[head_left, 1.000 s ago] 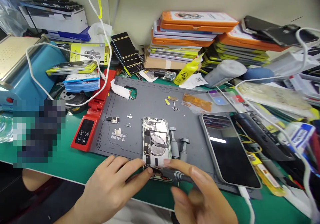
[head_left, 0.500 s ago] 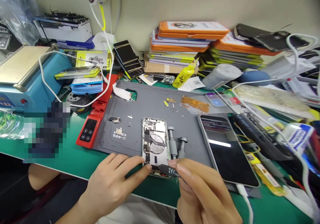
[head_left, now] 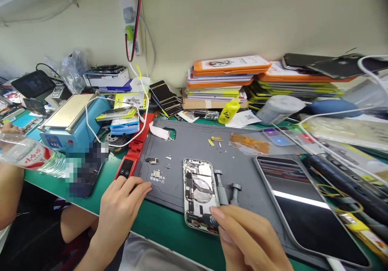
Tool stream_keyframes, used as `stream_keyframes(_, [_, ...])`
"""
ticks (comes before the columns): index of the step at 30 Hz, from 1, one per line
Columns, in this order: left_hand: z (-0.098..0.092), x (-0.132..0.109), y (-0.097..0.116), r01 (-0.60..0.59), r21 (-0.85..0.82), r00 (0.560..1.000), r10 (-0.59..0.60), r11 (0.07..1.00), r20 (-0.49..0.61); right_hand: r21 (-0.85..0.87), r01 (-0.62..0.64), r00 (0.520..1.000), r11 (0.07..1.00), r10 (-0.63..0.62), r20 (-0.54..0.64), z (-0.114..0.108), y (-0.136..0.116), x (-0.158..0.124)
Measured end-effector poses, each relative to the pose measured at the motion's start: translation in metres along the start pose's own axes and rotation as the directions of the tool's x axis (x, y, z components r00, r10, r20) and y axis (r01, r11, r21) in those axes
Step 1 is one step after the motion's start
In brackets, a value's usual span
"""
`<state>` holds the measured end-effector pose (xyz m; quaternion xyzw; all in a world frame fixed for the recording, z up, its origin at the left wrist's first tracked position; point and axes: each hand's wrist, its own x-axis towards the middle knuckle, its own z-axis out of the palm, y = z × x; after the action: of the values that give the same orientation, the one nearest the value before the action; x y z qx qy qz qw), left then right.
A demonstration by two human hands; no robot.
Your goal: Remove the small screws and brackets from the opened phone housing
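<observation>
An opened phone [head_left: 201, 194], its battery bay and inner parts exposed, lies on the grey work mat [head_left: 242, 190] near the front edge. My right hand [head_left: 248, 234] is at its lower right corner, thumb and fingers closed on a dark, ridged tool [head_left: 209, 219] whose kind I cannot make out. The tool's end is over the phone's bottom part. My left hand [head_left: 124, 206] is off the phone, at the mat's front left, fingertips pinched together; a tiny speck may sit between them. Small phone parts [head_left: 156, 174] lie just beyond it.
Two grey mat posts [head_left: 235, 193] stand right of the phone. A larger phone [head_left: 309, 210] with a white cable lies farther right. Orange boxes [head_left: 232, 66], a yellow bottle [head_left: 228, 110] and a blue machine [head_left: 72, 121] line the back. Another person's arm [head_left: 9, 190] is at far left.
My left hand has let go of the phone's lower left edge and moved left, fingers now pinched. My right hand stays at the phone with the tool. The camera view has tilted up.
</observation>
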<state>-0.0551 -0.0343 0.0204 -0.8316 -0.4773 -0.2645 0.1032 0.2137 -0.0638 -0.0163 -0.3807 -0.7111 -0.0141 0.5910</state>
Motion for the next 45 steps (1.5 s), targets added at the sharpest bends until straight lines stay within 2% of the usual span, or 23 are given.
stream_keyframes(5, [0.003, 0.004, 0.000, -0.069, 0.026, 0.995, 0.067, 0.997, 0.069, 0.046, 0.009, 1.000, 0.999, -0.010, 0.019, 0.000, -0.003, 0.006])
stream_keyframes(8, [0.002, 0.006, -0.002, -0.070, 0.039, 0.994, 0.066, 0.997, 0.089, 0.059, 0.036, 0.999, 0.998, -0.037, 0.028, 0.001, -0.003, 0.009])
stream_keyframes(13, [-0.002, 0.006, -0.004, 0.012, -0.044, 0.999, -0.010, 0.999, 0.044, 0.053, 0.049, 0.998, 0.997, -0.051, 0.047, 0.001, -0.004, 0.006])
stream_keyframes(17, [-0.003, 0.007, -0.005, 0.085, -0.112, 0.995, -0.078, 0.990, 0.066, 0.056, 0.040, 0.997, 0.998, -0.044, 0.057, 0.001, -0.006, 0.004])
stream_keyframes(19, [-0.001, 0.007, -0.006, 0.061, -0.083, 0.996, -0.055, 0.995, 0.067, 0.065, 0.034, 0.997, 0.997, -0.038, 0.065, 0.000, -0.006, 0.004])
stream_keyframes(24, [0.005, 0.008, -0.011, -0.084, 0.042, 0.993, 0.081, 0.996, 0.082, 0.079, 0.018, 0.998, 0.997, -0.023, 0.060, -0.001, -0.005, 0.004])
stream_keyframes(33, [-0.002, 0.004, -0.013, -0.083, 0.023, 0.991, 0.080, 0.996, 0.107, 0.077, 0.016, 0.999, 0.997, -0.020, 0.044, 0.002, -0.003, 0.001])
stream_keyframes(36, [-0.003, 0.006, -0.011, -0.021, -0.042, 0.997, 0.024, 0.999, 0.078, 0.072, 0.014, 0.999, 0.997, -0.017, 0.048, 0.002, -0.003, 0.000])
stream_keyframes(40, [-0.001, 0.001, 0.001, 0.136, -0.229, 0.989, -0.144, 0.964, -0.017, 0.056, 0.000, 0.999, 0.998, -0.003, 0.052, 0.002, -0.005, 0.002])
stream_keyframes(41, [0.001, -0.002, 0.007, 0.168, -0.325, 0.981, -0.190, 0.931, -0.037, 0.050, -0.002, 0.999, 0.999, -0.001, 0.051, 0.001, -0.005, 0.002])
stream_keyframes(43, [0.007, -0.008, 0.019, 0.206, -0.555, 0.968, -0.251, 0.806, -0.006, 0.033, -0.003, 0.999, 0.999, 0.002, 0.048, 0.002, -0.006, 0.003])
stream_keyframes(45, [0.013, -0.014, 0.031, 0.273, -0.699, 0.958, -0.250, 0.661, 0.139, -0.010, 0.005, 0.999, 1.000, -0.004, 0.054, 0.003, -0.006, 0.003])
